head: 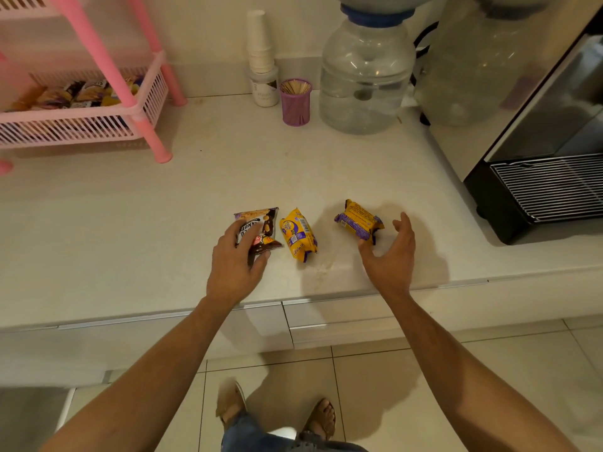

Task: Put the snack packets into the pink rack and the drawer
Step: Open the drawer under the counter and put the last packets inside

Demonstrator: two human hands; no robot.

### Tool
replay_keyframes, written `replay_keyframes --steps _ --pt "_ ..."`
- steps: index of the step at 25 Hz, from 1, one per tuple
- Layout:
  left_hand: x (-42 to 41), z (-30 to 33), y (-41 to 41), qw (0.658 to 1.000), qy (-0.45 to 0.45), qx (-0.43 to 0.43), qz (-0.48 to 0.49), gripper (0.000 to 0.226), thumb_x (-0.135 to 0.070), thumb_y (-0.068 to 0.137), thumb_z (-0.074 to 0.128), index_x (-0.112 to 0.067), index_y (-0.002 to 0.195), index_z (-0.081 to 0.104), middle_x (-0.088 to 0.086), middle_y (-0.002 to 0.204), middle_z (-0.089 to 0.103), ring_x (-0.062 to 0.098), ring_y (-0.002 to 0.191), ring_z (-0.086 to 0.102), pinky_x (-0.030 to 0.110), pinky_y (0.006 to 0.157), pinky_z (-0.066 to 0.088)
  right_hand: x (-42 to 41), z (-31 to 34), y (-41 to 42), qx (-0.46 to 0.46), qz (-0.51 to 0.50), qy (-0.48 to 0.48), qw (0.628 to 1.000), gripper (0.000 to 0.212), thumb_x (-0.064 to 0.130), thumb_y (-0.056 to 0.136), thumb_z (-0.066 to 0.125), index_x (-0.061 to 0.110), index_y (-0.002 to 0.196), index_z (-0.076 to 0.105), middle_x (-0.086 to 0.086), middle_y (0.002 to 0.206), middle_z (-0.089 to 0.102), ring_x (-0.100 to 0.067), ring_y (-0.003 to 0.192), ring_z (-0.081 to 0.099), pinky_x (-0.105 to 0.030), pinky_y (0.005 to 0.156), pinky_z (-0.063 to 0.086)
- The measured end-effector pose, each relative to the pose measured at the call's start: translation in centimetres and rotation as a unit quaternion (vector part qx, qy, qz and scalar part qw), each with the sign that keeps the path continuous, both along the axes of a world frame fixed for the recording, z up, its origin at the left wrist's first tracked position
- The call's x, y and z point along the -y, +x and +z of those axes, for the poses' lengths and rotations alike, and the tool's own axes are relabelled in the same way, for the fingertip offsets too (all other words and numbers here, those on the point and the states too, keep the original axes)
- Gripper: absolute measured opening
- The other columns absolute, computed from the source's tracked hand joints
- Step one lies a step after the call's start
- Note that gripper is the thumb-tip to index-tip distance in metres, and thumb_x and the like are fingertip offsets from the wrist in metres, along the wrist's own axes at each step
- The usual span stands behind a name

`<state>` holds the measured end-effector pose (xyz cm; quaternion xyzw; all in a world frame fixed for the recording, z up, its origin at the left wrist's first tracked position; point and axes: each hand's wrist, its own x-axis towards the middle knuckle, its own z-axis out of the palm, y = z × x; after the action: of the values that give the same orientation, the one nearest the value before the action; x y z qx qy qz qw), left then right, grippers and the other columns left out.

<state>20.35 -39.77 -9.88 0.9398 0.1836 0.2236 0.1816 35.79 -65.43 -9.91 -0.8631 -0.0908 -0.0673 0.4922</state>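
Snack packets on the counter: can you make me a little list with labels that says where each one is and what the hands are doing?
peanut packet: on the counter, left hand laid over it, fingers curled on it
middle yellow packet: lying on the counter between the hands, untouched
right yellow packet: on the counter, right hand open beside it, thumb close to it
pink rack: far left, bottom shelf already holds packets
drawer: shut drawer fronts below the counter edge

Pink rack [98,125] cut off at left — its packets [75,94] blurred.
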Motion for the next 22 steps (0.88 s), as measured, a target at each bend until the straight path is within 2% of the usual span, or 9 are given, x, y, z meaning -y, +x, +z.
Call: replay_keyframes --steps 3,6,9,11,12,13,16,18,22 --pt "0.3 0.2 0.0 1.000 -0.002 -0.011 0.009 0.066 -0.049 0.082 0.059 -0.017 0.138 0.044 0.012 0.140 0.043 0.030 0.118 0.049 0.046 0.093 0.043 0.4 0.1 -1.6 -0.005 -0.003 0.021 1.000 0.088 0.022 0.077 0.077 0.012 0.149 0.026 -0.006 0.141 0.044 -0.020 0.130 0.040 -0.031 0.103 0.036" --pt "0.5 0.2 -0.1 1.000 0.001 -0.013 0.013 0.070 -0.053 0.082 0.058 -0.014 0.138 0.044 0.014 0.140 0.044 0.032 0.122 0.046 0.047 0.097 0.041 1.3 -0.5 -4.9 0.047 -0.065 0.045 0.996 0.067 0.020 0.081 0.074 0.012 0.138 0.040 -0.007 0.136 0.045 -0.021 0.127 0.040 -0.031 0.105 0.034" --pt "0.4 0.1 0.0 1.000 0.006 -0.009 0.020 0.071 -0.052 0.082 0.061 -0.013 0.138 0.044 0.015 0.141 0.043 0.033 0.123 0.045 0.048 0.097 0.042 2.7 -1.8 -8.7 0.084 -0.084 0.081 0.990 0.023 0.019 0.087 0.070 0.018 0.104 0.054 0.003 0.101 0.055 -0.019 0.091 0.053 -0.033 0.081 0.047" --pt "0.3 -0.1 0.0 1.000 0.009 -0.004 0.018 0.071 -0.051 0.081 0.064 -0.012 0.137 0.044 0.016 0.140 0.043 0.034 0.123 0.046 0.050 0.097 0.043 3.0 -2.4 -10.4 -0.019 -0.046 0.113 0.992 0.014 0.020 0.089 0.069 0.026 0.087 0.057 0.008 0.078 0.056 -0.011 0.069 0.052 -0.029 0.064 0.045" --pt "0.3 -0.1 0.0 1.000 0.012 -0.003 0.015 0.071 -0.051 0.080 0.064 -0.012 0.136 0.044 0.016 0.140 0.043 0.034 0.122 0.046 0.050 0.097 0.043 2.9 -2.6 -10.7 -0.087 -0.043 0.125 0.987 0.011 0.024 0.089 0.069 0.026 0.084 0.060 0.008 0.072 0.058 -0.009 0.065 0.053 -0.027 0.062 0.045" --pt "0.3 -0.1 0.0 1.000 0.013 -0.002 0.013 0.071 -0.050 0.080 0.065 -0.012 0.136 0.045 0.016 0.140 0.044 0.034 0.122 0.046 0.050 0.096 0.043 2.8 -2.7 -10.7 -0.166 -0.045 0.147 0.974 0.008 0.028 0.089 0.069 0.022 0.086 0.063 0.005 0.071 0.061 -0.009 0.065 0.055 -0.029 0.063 0.047" --pt "0.3 -0.1 -0.1 1.000 0.011 -0.002 0.016 0.071 -0.050 0.080 0.067 -0.011 0.136 0.045 0.016 0.141 0.044 0.035 0.123 0.046 0.050 0.097 0.043 2.5 -3.1 -10.0 -0.346 -0.015 0.283 0.895 0.027 0.024 0.094 0.062 0.000 0.104 0.062 -0.009 0.084 0.065 -0.020 0.078 0.063 -0.036 0.070 0.055" --pt "0.4 -0.1 -0.1 1.000 0.011 0.000 0.016 0.071 -0.049 0.080 0.067 -0.012 0.137 0.045 0.016 0.141 0.043 0.035 0.123 0.046 0.050 0.098 0.042 2.3 -3.0 -10.0 -0.374 -0.007 0.366 0.852 0.023 0.017 0.095 0.059 -0.003 0.105 0.058 -0.014 0.089 0.063 -0.023 0.083 0.064 -0.035 0.077 0.057" --pt "0.6 -0.1 -0.3 1.000 0.011 0.008 0.013 0.069 -0.048 0.081 0.066 -0.012 0.137 0.044 0.016 0.140 0.043 0.035 0.122 0.047 0.049 0.096 0.042 1.8 -2.9 -10.6 -0.405 -0.041 0.449 0.795 0.012 0.014 0.094 0.061 0.004 0.101 0.058 -0.014 0.088 0.063 -0.024 0.085 0.065 -0.039 0.086 0.054"
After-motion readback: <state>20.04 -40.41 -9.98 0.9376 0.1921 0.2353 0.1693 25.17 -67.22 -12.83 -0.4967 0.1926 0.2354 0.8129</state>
